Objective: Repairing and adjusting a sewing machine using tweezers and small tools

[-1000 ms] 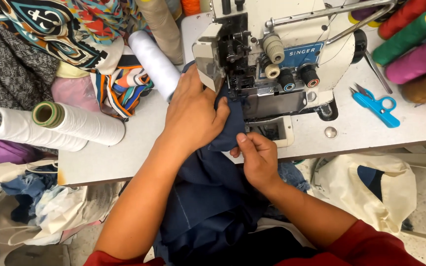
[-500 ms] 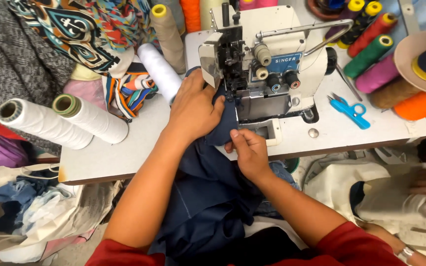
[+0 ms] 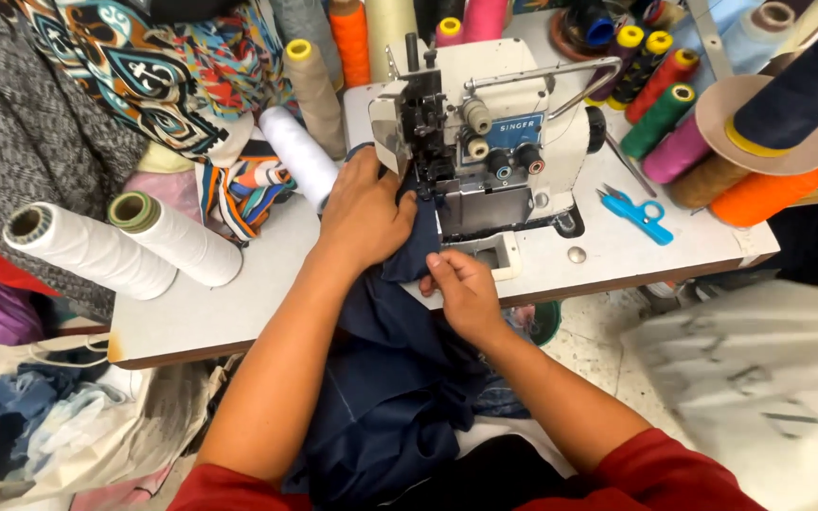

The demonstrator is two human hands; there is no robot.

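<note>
**Navy cloth at the serger, both hands on it**

The navy cloth (image 3: 385,378) hangs from my lap up over the table's front edge and runs to the foot of the serger (image 3: 485,142), where its top edge sits. The table (image 3: 239,293) is white and crowded. At the left a patterned fabric pile (image 3: 144,66) leans in over the back corner, with grey knit beside it. The serger stands at the middle back, straight ahead of my hands. Two white cones (image 3: 130,246) lie on their sides at the left front, well apart from the cloth; a third white cone (image 3: 295,151) lies just beside my left hand. At the right a row of coloured spools (image 3: 702,151) lies tilted, orange, brown, pink and green. Upright cones stand behind the serger. Blue snips (image 3: 638,213) lie to the right of the serger, near a small metal disc (image 3: 577,254).

My left hand (image 3: 366,213) lies flat, fingers spread, pressing the cloth down just left of the foot. My right hand (image 3: 466,289) is curled, pinching the cloth's edge at the table's front. A blurred pale bag (image 3: 750,378) fills the floor at the right.
</note>
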